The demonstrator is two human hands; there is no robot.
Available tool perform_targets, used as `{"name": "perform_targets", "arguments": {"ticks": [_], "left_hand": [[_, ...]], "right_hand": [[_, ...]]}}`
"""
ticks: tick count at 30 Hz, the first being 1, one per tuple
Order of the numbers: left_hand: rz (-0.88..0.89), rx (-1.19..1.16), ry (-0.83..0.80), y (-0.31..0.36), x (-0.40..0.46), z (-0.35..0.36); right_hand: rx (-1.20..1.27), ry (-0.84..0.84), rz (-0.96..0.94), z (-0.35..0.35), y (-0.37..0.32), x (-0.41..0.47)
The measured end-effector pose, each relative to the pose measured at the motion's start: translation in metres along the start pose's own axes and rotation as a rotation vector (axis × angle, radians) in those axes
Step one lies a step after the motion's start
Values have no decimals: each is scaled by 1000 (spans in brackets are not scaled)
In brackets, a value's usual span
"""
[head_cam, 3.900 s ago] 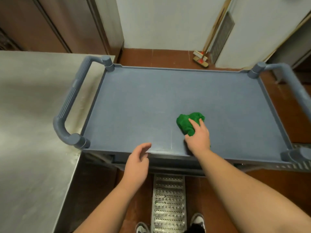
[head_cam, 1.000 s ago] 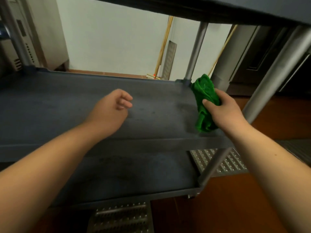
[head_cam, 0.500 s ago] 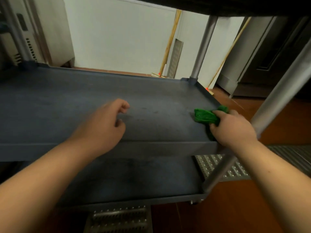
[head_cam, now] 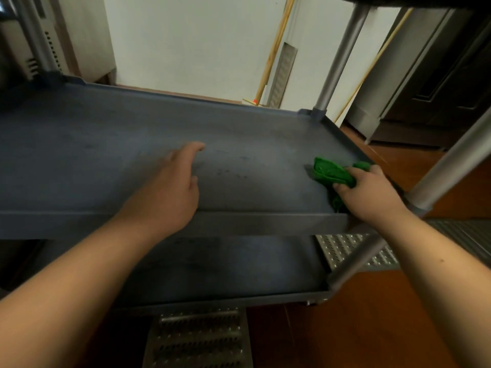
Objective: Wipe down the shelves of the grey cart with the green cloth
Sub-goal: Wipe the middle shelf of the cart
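Gripping green cloth [head_cam: 332,174] — right hand [head_cam: 368,193], now lower on middle shelf [head_cam: 132,144]; left hand [head_cam: 172,187] opened, fingers spread

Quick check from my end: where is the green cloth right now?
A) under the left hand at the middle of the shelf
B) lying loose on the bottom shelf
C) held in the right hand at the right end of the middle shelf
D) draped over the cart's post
C: the right hand grips the green cloth against the middle shelf near its right edge, while the left hand holds nothing.
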State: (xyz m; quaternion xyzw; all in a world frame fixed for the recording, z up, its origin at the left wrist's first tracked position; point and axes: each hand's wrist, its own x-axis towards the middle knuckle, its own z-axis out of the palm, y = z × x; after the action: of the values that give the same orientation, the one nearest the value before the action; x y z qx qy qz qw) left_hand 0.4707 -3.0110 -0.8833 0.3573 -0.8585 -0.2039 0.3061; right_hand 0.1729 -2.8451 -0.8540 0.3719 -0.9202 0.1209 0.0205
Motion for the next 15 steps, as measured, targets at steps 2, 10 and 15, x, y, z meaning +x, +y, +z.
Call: {"name": "perform_targets", "arguments": {"ticks": [2, 10, 15], "left_hand": [[0, -8, 20, 0, -2, 0], [-30, 109, 16, -2, 2, 2], [-21, 41, 34, -3, -1, 1]], "right_hand": [[27, -7, -60, 6, -23, -8], [36, -61, -159, 3, -49, -14], [-9, 9, 88, -9, 22, 4]]}}
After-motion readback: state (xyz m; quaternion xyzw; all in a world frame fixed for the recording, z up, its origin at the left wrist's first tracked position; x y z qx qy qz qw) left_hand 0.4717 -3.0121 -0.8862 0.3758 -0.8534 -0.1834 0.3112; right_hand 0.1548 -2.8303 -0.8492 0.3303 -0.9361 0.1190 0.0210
